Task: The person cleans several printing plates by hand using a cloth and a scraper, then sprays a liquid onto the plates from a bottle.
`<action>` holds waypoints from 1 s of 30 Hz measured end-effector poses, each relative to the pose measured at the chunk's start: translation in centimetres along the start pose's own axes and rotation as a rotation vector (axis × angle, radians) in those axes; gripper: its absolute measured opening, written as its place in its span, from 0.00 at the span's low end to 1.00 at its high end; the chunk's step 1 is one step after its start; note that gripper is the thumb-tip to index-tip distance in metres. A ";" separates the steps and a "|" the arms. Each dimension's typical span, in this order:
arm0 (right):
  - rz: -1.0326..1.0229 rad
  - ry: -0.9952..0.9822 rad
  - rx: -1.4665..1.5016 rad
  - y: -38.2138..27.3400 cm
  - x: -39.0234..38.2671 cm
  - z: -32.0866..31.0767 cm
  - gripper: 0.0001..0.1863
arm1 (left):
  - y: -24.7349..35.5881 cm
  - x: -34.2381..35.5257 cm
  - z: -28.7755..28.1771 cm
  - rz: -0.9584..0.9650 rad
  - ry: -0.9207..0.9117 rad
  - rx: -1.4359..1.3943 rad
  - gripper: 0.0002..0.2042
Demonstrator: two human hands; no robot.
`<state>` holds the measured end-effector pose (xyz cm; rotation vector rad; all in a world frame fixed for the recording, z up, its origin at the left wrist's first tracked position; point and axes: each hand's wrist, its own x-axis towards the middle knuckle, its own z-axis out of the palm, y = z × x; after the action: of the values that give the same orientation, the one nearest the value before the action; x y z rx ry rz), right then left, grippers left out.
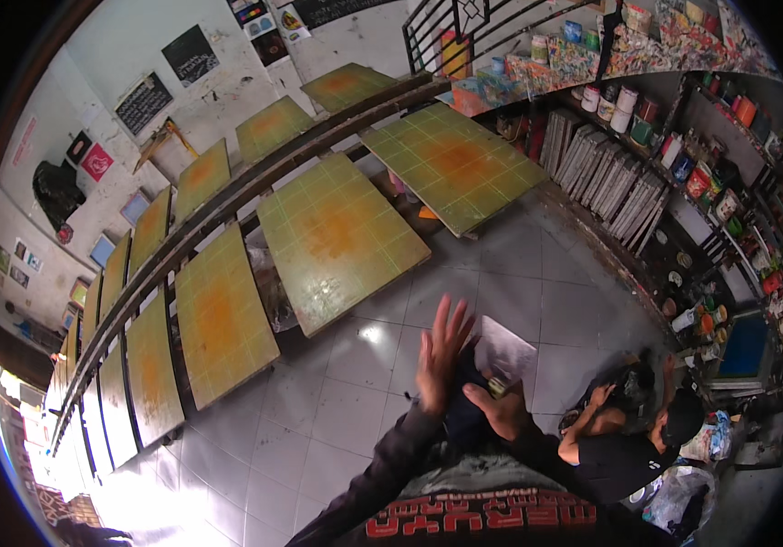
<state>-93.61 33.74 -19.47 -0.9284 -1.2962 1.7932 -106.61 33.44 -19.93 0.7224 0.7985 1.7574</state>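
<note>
My left hand [441, 360] is raised in front of me with its fingers stretched out, and nothing shows in it. Close beside it, my right hand [501, 410] is closed at the lower end of a thin, shiny grey square piece [506, 348]. Its exact kind is unclear. Some dark cloth [469, 372] shows between the two hands; whether either hand holds it, I cannot tell. Beyond my hands lie the nearest printing boards, a yellow-green board [341, 246] and a second one [455, 164], both with grid lines and an orange patch in the middle. Neither hand touches them.
Several similar boards [222, 319] run along both sides of a long dark rail [264, 169]. A person in black [619, 451] sits low at my right. Shelves with paint pots [624, 109] and a row of grey frames [606, 178] line the right wall. Grey tiles [355, 406] cover the floor.
</note>
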 end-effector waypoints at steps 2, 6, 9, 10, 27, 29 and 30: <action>-0.141 -0.019 -0.037 -0.9 5.2 1.3 0.17 | 1.2 7.6 0.7 -0.039 -0.096 -0.354 0.40; -0.189 0.073 -0.046 -7.5 12.1 -0.8 0.15 | 5.8 20.4 2.5 -0.073 -0.311 -0.786 0.42; -0.181 0.176 0.218 -11.8 15.7 -3.6 0.15 | 6.5 28.0 4.3 -0.129 -0.361 -0.863 0.44; -0.276 0.296 0.135 -11.2 17.0 -5.2 0.14 | 6.1 30.3 5.2 -0.142 -0.376 -0.880 0.44; -1.068 0.489 -0.469 -25.8 49.8 -28.9 0.07 | -11.5 57.9 28.2 0.101 -0.553 -0.380 0.45; -1.150 0.555 -0.451 -28.6 55.5 -30.7 0.09 | -11.5 58.9 29.4 0.027 -0.441 -0.888 0.44; -1.135 0.554 -0.439 -29.8 58.1 -31.8 0.10 | -12.1 60.0 29.7 0.047 -0.339 -0.648 0.45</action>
<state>-89.46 105.00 -6.12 -0.6016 -1.4068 0.3570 -94.13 98.87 -5.92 0.5680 -0.0318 1.7283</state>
